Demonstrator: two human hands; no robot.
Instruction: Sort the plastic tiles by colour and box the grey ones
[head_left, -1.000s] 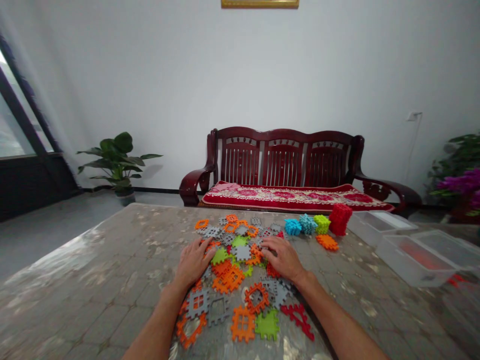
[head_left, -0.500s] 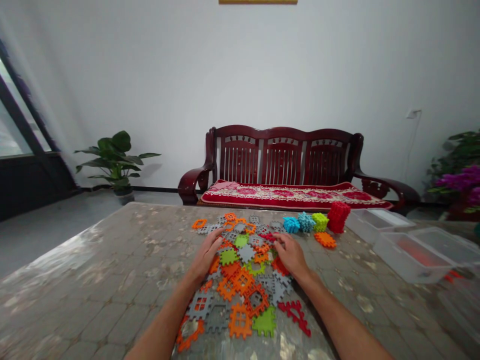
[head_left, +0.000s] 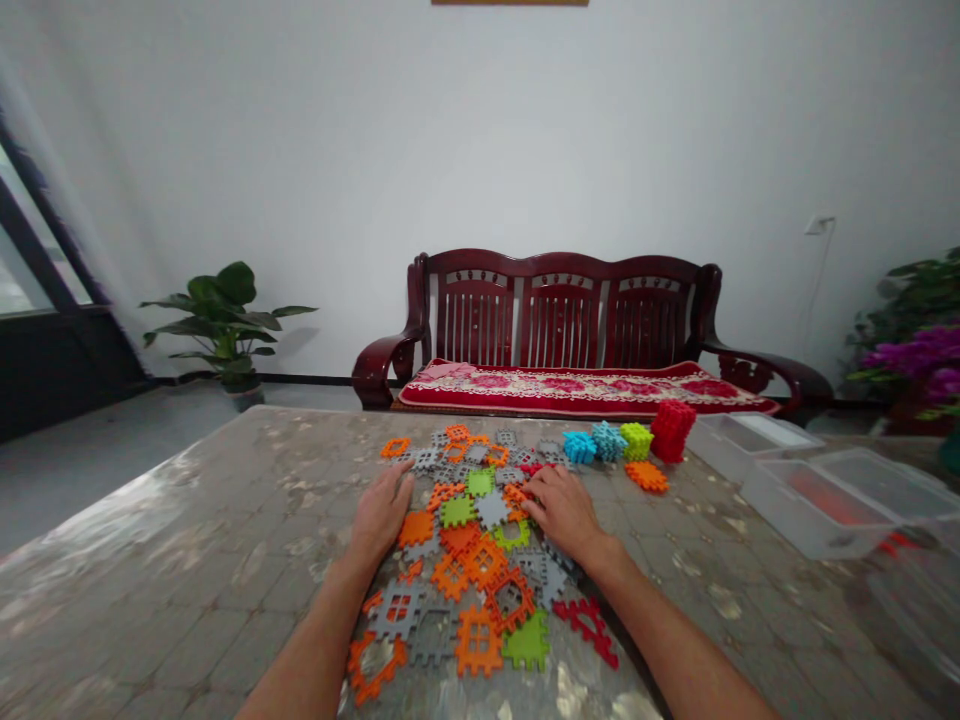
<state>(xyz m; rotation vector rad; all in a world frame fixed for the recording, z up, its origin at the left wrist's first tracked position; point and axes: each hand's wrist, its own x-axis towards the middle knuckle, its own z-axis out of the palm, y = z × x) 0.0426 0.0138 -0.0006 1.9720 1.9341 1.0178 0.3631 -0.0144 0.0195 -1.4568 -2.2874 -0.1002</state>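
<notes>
Flat plastic interlocking building pieces with toothed edges lie in a loose spread on the table. My left hand (head_left: 381, 510) rests flat at the left edge of the spread, fingers stretched forward, beside an orange square piece (head_left: 417, 528). On the right side, my right hand (head_left: 564, 508) lies over the pieces with its fingers slightly bent. Its fingertips touch an orange piece (head_left: 515, 495) that they partly cover. Between the hands are a grey piece (head_left: 492, 510) and a green piece (head_left: 458, 511). A red triangular frame piece (head_left: 586, 631) lies below my right wrist.
Stacks of blue (head_left: 580, 447), green (head_left: 637, 441) and red pieces (head_left: 673, 432) stand at the back right, near an orange piece stack (head_left: 646, 477). Clear plastic boxes (head_left: 817, 525) sit farther right. A wooden bench (head_left: 562, 300) stands behind the patterned table (head_left: 225, 540).
My left hand has slid left, off the pieces to their edge. My right hand has shifted slightly left, its fingertips now at an orange piece. The view has shifted a little.
</notes>
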